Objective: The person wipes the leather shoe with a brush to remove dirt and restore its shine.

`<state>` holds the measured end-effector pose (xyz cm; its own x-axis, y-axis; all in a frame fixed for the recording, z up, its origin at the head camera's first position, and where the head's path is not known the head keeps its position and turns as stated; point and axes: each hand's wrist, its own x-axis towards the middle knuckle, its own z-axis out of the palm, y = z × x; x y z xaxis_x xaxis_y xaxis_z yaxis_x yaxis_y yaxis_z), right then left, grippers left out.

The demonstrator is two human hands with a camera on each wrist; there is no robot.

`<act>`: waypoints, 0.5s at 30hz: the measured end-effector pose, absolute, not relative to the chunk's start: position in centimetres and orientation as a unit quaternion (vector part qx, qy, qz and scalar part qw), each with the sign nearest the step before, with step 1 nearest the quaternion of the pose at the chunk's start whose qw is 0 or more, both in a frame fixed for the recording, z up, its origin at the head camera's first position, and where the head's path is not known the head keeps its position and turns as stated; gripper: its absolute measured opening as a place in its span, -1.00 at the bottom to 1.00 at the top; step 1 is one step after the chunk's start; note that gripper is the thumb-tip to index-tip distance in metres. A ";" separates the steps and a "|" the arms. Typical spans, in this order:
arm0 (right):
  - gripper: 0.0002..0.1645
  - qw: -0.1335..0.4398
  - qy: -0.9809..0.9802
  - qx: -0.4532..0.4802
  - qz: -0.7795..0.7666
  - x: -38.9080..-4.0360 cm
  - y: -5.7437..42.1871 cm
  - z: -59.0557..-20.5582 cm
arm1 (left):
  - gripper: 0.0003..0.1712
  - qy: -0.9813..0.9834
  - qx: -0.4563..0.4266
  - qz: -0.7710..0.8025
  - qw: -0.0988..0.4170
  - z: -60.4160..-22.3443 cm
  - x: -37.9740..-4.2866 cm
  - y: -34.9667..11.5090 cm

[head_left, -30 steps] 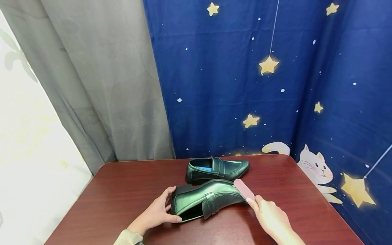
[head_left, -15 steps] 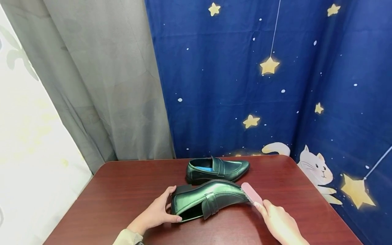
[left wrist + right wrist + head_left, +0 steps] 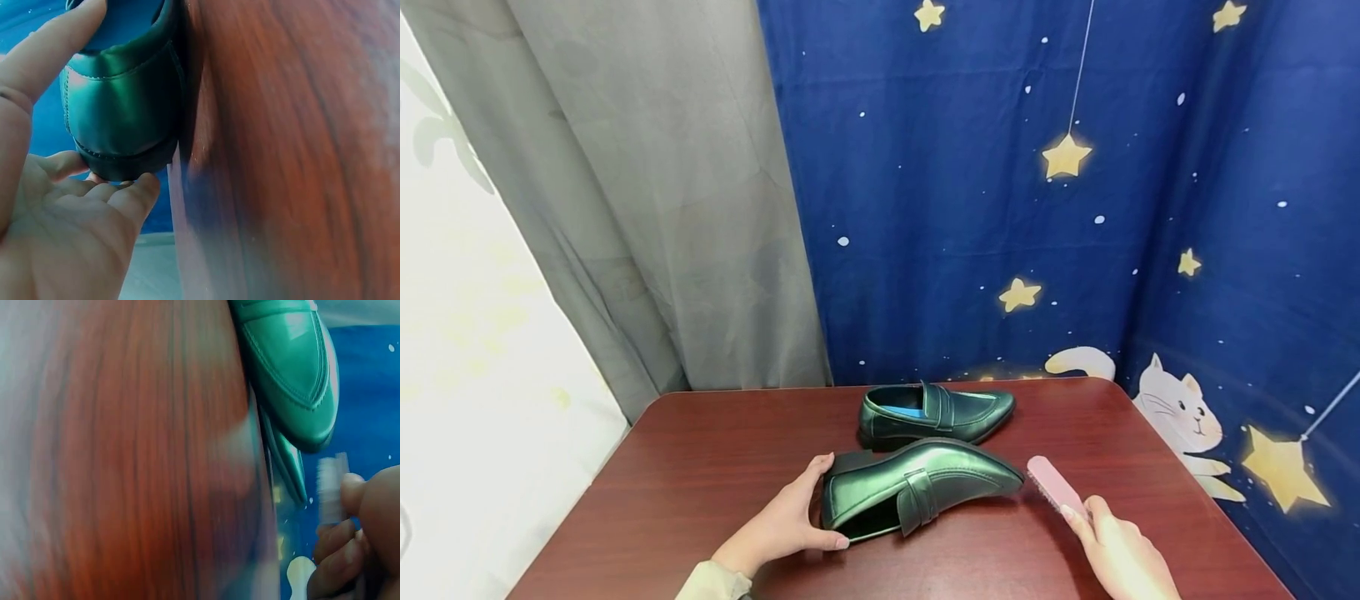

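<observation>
A dark green loafer (image 3: 936,479) lies on its side on the table, its opening toward the front and its toe to the right. At the heel my left hand (image 3: 790,512) grips it, thumb at the opening's rim and fingers at the heel block; the left wrist view shows the heel (image 3: 122,112) between thumb and fingers. My right hand (image 3: 1120,546) holds a pink brush (image 3: 1056,483) by its handle, bristles facing the shoe, just off the toe. In the right wrist view the brush (image 3: 330,487) is blurred, a short gap from the toe (image 3: 306,425).
The second green loafer (image 3: 936,414), with a blue insole, stands upright right behind the first. Both are on a reddish-brown wooden table (image 3: 715,450). Behind the table hang a grey curtain (image 3: 700,208) and a blue star-patterned curtain (image 3: 940,208).
My right hand has moved the brush rightward along the toe and off its tip. My left hand keeps its grip on the heel, and both shoes stay where they were.
</observation>
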<state>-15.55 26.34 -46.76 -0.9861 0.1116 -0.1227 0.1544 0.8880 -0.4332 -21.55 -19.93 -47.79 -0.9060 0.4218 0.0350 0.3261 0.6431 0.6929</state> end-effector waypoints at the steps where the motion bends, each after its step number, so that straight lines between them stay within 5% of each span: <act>1: -0.10 0.047 0.970 0.070 -0.226 -15.6 26.6 -46.9 | 0.40 0.904 0.209 0.366 0.063 -47.8 -21.6 -19.9; 6: -0.40 0.067 0.969 0.080 -0.223 -16.0 27.1 -47.6 | 0.41 0.903 0.225 0.363 0.042 -47.9 -21.7 -19.9; 15: -0.53 0.096 0.965 0.083 -0.230 -16.2 27.5 -48.7 | 0.30 0.873 0.236 0.425 0.042 -48.4 -22.4 -19.9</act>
